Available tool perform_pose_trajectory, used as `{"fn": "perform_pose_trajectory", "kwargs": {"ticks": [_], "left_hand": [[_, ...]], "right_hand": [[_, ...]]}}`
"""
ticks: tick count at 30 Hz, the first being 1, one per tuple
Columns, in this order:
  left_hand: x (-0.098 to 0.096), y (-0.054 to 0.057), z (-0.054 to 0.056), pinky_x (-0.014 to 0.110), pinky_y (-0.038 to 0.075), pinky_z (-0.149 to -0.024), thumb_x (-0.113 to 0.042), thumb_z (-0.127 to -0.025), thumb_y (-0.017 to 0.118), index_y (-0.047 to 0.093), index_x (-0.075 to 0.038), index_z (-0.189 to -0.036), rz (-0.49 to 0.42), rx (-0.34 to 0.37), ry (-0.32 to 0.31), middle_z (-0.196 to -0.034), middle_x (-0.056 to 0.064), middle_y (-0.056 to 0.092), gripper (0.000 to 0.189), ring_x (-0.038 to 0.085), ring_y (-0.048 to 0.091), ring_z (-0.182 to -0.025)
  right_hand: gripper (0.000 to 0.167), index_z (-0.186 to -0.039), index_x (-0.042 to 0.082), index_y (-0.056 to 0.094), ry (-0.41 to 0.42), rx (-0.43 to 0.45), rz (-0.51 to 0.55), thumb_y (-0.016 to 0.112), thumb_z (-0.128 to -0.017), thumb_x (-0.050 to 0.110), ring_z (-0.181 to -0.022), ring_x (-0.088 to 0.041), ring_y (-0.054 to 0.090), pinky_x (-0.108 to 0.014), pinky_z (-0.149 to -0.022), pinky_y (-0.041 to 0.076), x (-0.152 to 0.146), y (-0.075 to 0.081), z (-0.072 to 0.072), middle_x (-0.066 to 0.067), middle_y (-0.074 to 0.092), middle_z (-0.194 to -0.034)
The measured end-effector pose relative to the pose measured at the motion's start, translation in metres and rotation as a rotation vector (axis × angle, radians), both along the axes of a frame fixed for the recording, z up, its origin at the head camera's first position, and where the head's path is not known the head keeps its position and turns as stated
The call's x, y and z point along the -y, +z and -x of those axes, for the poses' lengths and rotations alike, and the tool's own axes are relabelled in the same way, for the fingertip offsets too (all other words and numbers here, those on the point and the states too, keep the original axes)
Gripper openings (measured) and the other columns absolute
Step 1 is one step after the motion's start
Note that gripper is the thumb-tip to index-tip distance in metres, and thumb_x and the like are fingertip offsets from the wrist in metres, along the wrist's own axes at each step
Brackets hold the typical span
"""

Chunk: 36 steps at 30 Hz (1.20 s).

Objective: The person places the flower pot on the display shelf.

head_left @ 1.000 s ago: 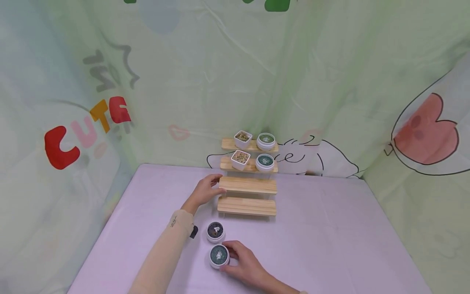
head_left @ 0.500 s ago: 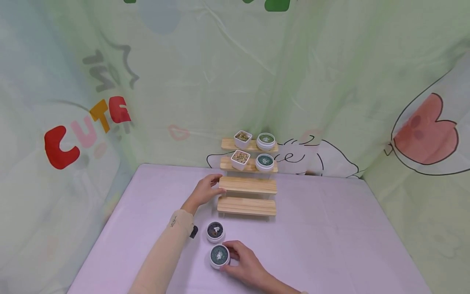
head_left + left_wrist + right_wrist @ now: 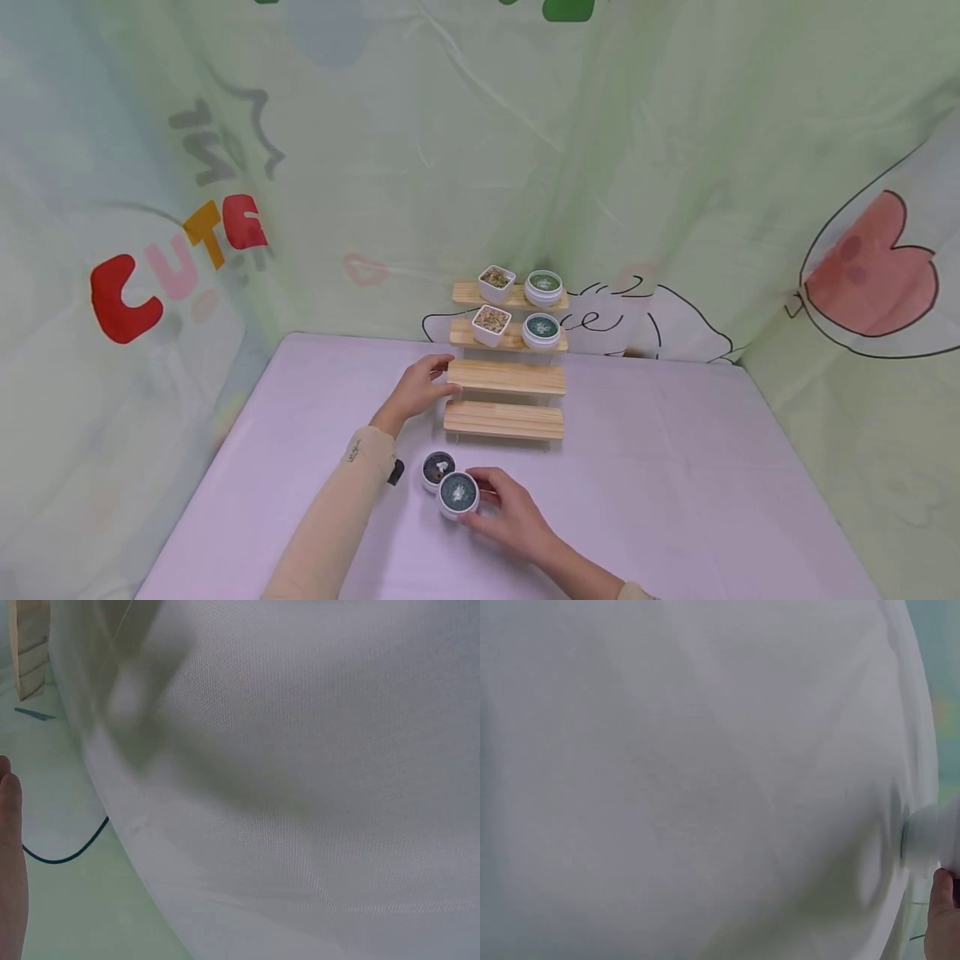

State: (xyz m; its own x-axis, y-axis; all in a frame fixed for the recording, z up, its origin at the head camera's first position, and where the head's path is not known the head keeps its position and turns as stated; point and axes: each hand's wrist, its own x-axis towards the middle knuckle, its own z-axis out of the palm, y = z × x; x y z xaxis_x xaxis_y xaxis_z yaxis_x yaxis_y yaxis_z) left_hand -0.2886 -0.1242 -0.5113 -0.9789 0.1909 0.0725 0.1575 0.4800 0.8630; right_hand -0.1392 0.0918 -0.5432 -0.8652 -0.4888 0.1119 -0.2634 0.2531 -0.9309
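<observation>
A four-step wooden display stand (image 3: 506,377) stands at the middle back of the table. My left hand (image 3: 415,393) grips the left end of its third board from the top, thumb at the front edge and fingers behind. With my right hand (image 3: 513,518) I hold a small round white pot (image 3: 458,493) by its right side; its dark green top bears a white pattern. Just behind it, partly covered, is a similar round pot (image 3: 437,467) with a blackish top. The right wrist view catches only part of the white pot (image 3: 951,832) and my fingers at its edge.
On the two upper boards stand two square white cups (image 3: 491,327) of grainy bits at left and two round green-topped pots (image 3: 542,331) at right. A lilac cloth (image 3: 675,483) covers the table. Printed curtains (image 3: 375,208) close off the back and sides.
My right hand has moved the green-topped pot away from me and slightly right, so it now overlaps the dark-topped pot. The left hand stays on the stand.
</observation>
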Motion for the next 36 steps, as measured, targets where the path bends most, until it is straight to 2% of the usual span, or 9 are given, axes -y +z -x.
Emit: {"fn": "perform_pose_trajectory", "kwargs": {"ticks": [5, 16, 22, 27, 33, 34, 36], "left_hand": [[0.001, 0.000, 0.000, 0.034, 0.045, -0.109, -0.014, -0.083, 0.079, 0.050, 0.006, -0.137, 0.009, -0.009, -0.003, -0.134, 0.021, 0.054, 0.064, 0.033, 0.052, -0.125], [0.001, -0.001, 0.002, 0.035, 0.045, -0.109, -0.014, -0.083, 0.079, 0.050, 0.006, -0.137, -0.001, -0.004, -0.002, -0.135, 0.021, 0.054, 0.064, 0.033, 0.052, -0.126], [0.001, -0.002, 0.001, 0.035, 0.044, -0.110, -0.014, -0.083, 0.079, 0.050, 0.005, -0.137, -0.007, -0.004, -0.001, -0.136, 0.021, 0.053, 0.064, 0.033, 0.051, -0.127], [0.001, -0.001, 0.000, 0.035, 0.044, -0.110, -0.014, -0.083, 0.079, 0.050, 0.005, -0.136, -0.008, -0.004, -0.005, -0.136, 0.021, 0.053, 0.064, 0.033, 0.052, -0.127], [0.000, -0.002, 0.001, 0.035, 0.044, -0.110, -0.013, -0.083, 0.079, 0.051, 0.005, -0.136, -0.015, -0.007, 0.001, -0.136, 0.021, 0.054, 0.063, 0.032, 0.052, -0.127], [0.000, -0.002, 0.001, 0.035, 0.044, -0.110, -0.013, -0.083, 0.079, 0.051, 0.005, -0.136, -0.019, -0.006, 0.002, -0.135, 0.021, 0.054, 0.063, 0.032, 0.052, -0.127], [0.000, -0.002, 0.001, 0.036, 0.044, -0.110, -0.012, -0.082, 0.079, 0.051, 0.005, -0.136, -0.025, -0.006, 0.002, -0.135, 0.021, 0.054, 0.063, 0.032, 0.052, -0.126]], "right_hand": [[0.058, -0.127, -0.007, 0.053, -0.026, 0.023, 0.031, 0.081, -0.078, 0.007, -0.117, -0.033, 0.058, -0.028, -0.100, 0.052, -0.002, 0.007, 0.004, -0.019, 0.057, -0.127], [0.056, -0.126, -0.006, 0.054, -0.085, -0.004, 0.060, 0.081, -0.078, 0.004, -0.117, -0.033, 0.057, -0.028, -0.100, 0.052, -0.003, 0.018, 0.019, -0.018, 0.058, -0.126], [0.057, -0.128, -0.002, 0.055, -0.160, -0.012, 0.027, 0.082, -0.079, 0.007, -0.119, -0.031, 0.057, -0.030, -0.101, 0.051, -0.006, 0.029, 0.031, -0.014, 0.058, -0.127], [0.058, -0.129, -0.002, 0.055, -0.239, 0.006, -0.004, 0.081, -0.079, 0.007, -0.119, -0.030, 0.057, -0.028, -0.101, 0.051, -0.008, 0.035, 0.042, -0.014, 0.058, -0.126], [0.058, -0.130, -0.002, 0.054, -0.301, 0.024, -0.014, 0.081, -0.079, 0.006, -0.117, -0.029, 0.058, -0.032, -0.102, 0.051, -0.008, 0.040, 0.055, -0.015, 0.058, -0.125], [0.057, -0.130, -0.002, 0.054, -0.304, 0.017, -0.011, 0.080, -0.080, 0.006, -0.117, -0.029, 0.058, -0.032, -0.101, 0.051, -0.007, 0.042, 0.057, -0.015, 0.058, -0.125], [0.056, -0.129, -0.005, 0.053, -0.312, 0.025, 0.003, 0.079, -0.080, 0.003, -0.117, -0.032, 0.058, -0.035, -0.102, 0.051, -0.005, 0.056, 0.055, -0.018, 0.058, -0.125]]}}
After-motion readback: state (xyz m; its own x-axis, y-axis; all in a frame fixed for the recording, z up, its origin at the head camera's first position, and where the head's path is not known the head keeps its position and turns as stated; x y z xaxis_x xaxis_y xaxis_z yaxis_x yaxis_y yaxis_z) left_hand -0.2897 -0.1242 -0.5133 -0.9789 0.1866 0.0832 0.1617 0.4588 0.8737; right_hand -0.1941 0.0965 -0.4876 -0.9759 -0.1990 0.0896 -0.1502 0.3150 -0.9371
